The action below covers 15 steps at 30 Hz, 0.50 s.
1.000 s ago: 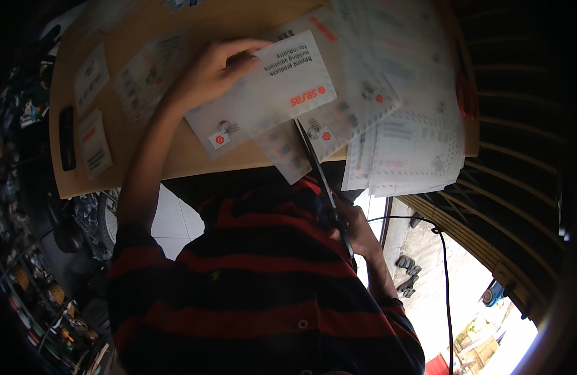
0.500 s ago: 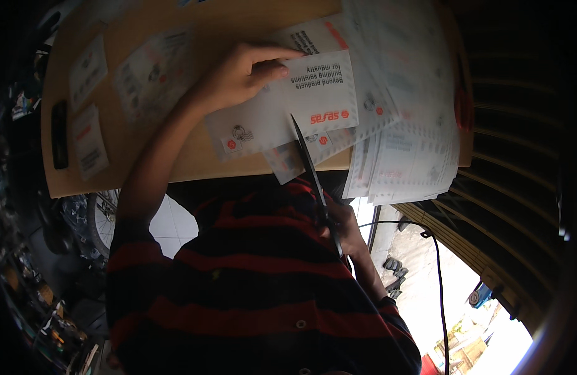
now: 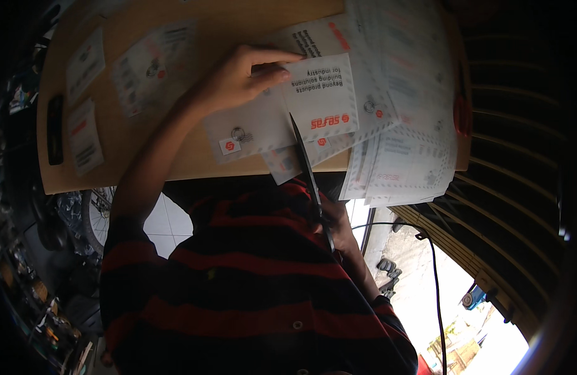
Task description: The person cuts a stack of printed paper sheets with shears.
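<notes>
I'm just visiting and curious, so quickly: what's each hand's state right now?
Left hand: holding a paper, thumb on top.
Right hand: closed around a long, dark cutting tool.

My feed is dim: weak light reaches the worktop (image 3: 238, 28) and papers (image 3: 420, 144), while glare burns out the ground (image 3: 410, 256) at lower right, a bluish flare edging it. The shirt (image 3: 226, 315) sinks into shadow. The fisheye bows straight edges, corners go black, and fine detail looks soft.
</notes>
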### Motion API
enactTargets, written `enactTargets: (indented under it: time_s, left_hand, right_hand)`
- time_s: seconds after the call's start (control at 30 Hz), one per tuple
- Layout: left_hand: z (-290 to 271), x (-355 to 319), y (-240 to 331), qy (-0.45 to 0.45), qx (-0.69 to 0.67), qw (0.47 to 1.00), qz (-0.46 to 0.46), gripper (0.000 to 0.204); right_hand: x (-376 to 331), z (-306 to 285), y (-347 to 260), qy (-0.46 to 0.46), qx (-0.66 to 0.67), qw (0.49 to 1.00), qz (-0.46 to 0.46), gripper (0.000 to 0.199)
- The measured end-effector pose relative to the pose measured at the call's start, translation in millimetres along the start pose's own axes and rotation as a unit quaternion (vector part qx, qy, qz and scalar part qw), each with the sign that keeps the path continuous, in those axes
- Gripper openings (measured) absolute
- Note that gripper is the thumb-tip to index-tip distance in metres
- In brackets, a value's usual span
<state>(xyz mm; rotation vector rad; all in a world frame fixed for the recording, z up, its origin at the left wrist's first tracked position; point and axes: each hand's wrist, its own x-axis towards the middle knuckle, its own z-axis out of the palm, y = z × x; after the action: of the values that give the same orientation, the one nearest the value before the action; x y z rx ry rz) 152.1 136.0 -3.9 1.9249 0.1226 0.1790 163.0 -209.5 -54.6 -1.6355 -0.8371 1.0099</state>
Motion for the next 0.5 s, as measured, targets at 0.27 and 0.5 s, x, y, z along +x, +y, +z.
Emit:
enactTargets:
  time_s: [0.27, 0.5]
  left_hand:
    - [-8.7, -0.6, -7.0, 0.002, 0.02, 0.999, 0.035, 0.027]
    - [-7.3, -2.4, 0.1, 0.016, 0.014, 1.0, 0.005, 0.026]
  right_hand:
    - [-0.2, 0.8, 3.8, 0.002, 0.015, 1.0, 0.007, 0.059]
    - [-2.5, 2.3, 12.5, 0.018, 0.015, 1.0, 0.0, 0.053]
